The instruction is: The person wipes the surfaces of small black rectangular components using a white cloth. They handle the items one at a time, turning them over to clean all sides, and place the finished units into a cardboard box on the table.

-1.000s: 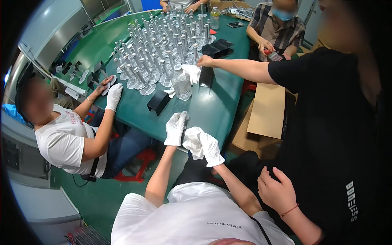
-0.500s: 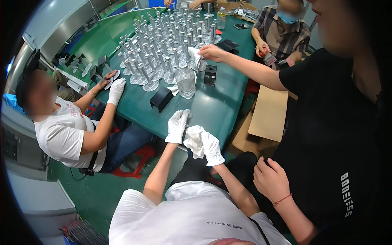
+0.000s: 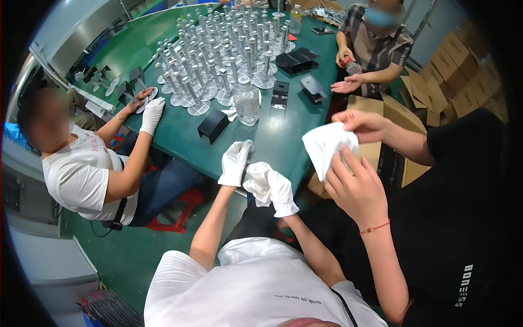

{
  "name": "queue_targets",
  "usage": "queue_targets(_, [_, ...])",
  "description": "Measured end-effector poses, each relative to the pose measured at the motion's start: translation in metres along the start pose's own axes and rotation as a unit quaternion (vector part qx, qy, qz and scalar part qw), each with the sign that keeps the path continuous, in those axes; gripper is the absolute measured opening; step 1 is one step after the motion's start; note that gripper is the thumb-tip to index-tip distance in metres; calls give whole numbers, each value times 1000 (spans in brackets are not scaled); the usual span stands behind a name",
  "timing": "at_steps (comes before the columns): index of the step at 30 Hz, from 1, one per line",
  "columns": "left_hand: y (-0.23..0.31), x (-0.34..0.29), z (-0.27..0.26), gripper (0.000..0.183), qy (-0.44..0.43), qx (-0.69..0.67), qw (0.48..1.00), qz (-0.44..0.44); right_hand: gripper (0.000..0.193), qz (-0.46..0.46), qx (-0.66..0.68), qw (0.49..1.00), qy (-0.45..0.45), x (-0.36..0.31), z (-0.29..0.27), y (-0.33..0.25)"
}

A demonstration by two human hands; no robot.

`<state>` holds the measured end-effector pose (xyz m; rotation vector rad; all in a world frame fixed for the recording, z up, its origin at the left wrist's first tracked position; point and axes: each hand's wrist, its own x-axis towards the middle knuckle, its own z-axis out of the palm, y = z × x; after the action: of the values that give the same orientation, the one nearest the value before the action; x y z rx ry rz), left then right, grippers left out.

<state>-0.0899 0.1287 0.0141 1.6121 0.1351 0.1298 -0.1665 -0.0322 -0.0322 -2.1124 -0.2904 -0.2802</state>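
The cloth (image 3: 256, 179), a crumpled wad of soft white fabric, sits bunched in the right hand (image 3: 280, 192), just off the near edge of the worktop (image 3: 283, 141) and over the person's lap. The right grip is clenched around it, the gloved fingers folded over the wad so that only its left end pokes out. That loose end lies toward the left hand (image 3: 235, 162), just beside it and perhaps touching. The wad has no clear long axis, only a lumpy fold running across from hand to hand. The left hand, also in a white knit glove, lies released and holds nothing, with its fingers stretched flat toward the worktop edge. It is the nearer hand to the things on the green, smooth worktop. Just beyond it a black folded-metal bracket (image 3: 212, 125) stands next to a clear plastic bottle (image 3: 246, 101). Farther back a dense crowd of shiny metal stands (image 3: 218, 60) rises, each an upright post on a round flat base. To the right, a co-worker's bare hands (image 3: 354, 188) work a second white cloth (image 3: 327, 144). On the left, another person rests a gloved hand (image 3: 151, 113) on the worktop. Brown cardboard boxes (image 3: 463, 60) are stacked well off to the right.
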Motion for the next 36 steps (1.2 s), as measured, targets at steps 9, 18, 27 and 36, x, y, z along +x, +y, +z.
queue_targets(9, [-6, 5, 2, 30, 27, 42, 998, 30, 21, -55, -47, 997, 9, 1, 1, 4])
queue_targets(18, [-5, 6, 0, 31, 20, 51, 998, 1, 22, -36, -27, 999, -6, 1, 1, 2])
queue_targets(27, [-6, 5, 1, 33, 29, 40, 999, 1, 22, -438, -744, 474, -173, -17, -190, -142])
queue_targets(36, [2, 5, 9, 32, 17, 30, 999, 5, 23, -46, -64, 996, -39, -3, -28, -19])
